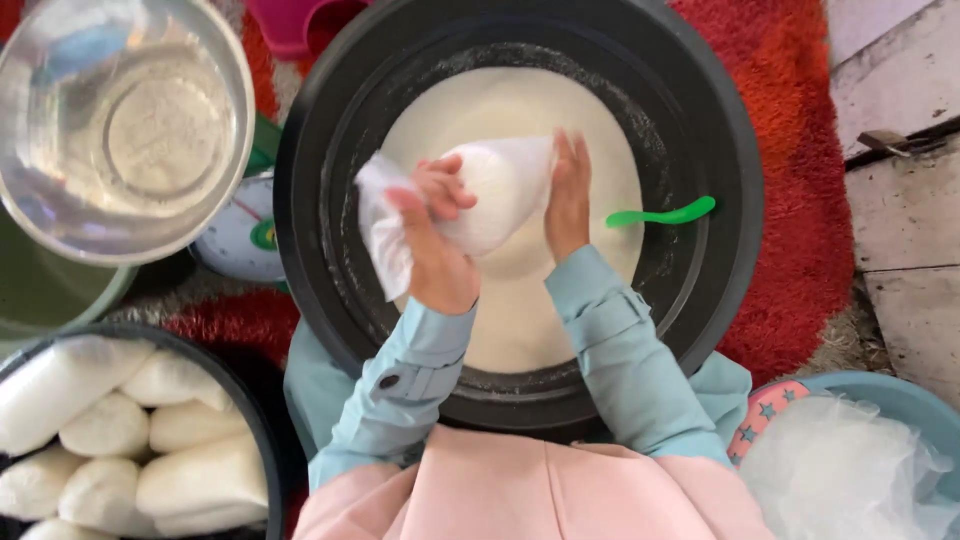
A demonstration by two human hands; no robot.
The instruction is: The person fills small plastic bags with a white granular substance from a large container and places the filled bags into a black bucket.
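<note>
Over the black tub of white powder, the left hand grips the filled bag's neck while the right hand lies flat against its side.

A red and orange shaggy rug covers the floor and carries nearly everything. At the centre sits a large black basin holding white liquid. At ten o'clock a shiny steel bowl rests over a green container. Just beside the basin at nine o'clock lies a pale blue round scale. At twelve o'clock a pink plastic vessel shows only in part. At seven o'clock stands a dark tub of filled white bags. At four o'clock a light blue basin holds clear plastic bags. Bare weathered boards lie at two to three o'clock.
</note>
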